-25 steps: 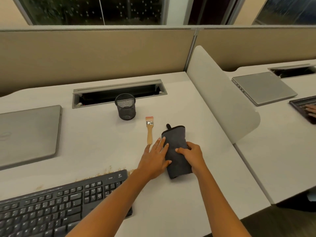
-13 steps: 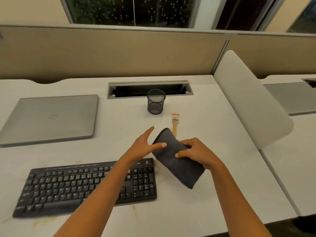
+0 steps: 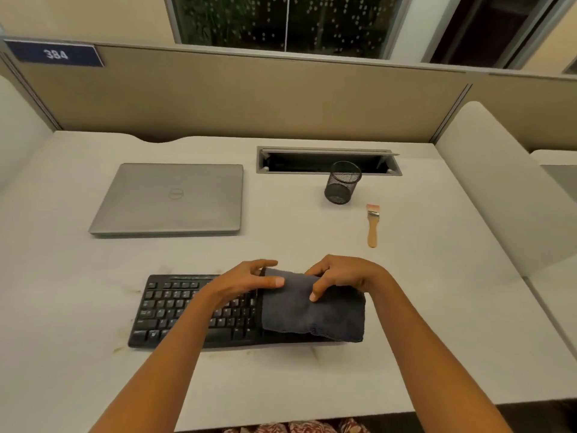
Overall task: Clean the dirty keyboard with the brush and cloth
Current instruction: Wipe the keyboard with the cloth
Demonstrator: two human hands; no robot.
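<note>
The cloth (image 3: 312,317) is no longer over by the brush (image 3: 372,225), where it lay flat on the surface (image 3: 437,307) a second ago under both my hands. I have lifted it, carried it toward me, and now it is draped over the right end of the keyboard (image 3: 193,310), covering the number pad and hanging a little past the right edge. My left hand (image 3: 246,281) pinches the cloth's upper left corner, with the thumb laid across the top of the fabric and the fingers curled behind it. My right hand (image 3: 340,276) grips the upper right part, with the fingers bunched over the far edge and the thumb pressing down into the middle. The brush has not moved; it lies well apart from my hands, bristles pointing away from me, just in front of the mesh cup (image 3: 342,182). The closed laptop (image 3: 171,198) sits beyond the keyboard to the left. I judge from this that I am starting with the cloth and not the brush, and that wiping is about to begin at the right end. Most of the keys are uncovered and not yet wiped. Brown smears (image 3: 131,290) show on the surface around the keyboard's left side and front edge, so nearly all the cleaning is ahead of me.
</note>
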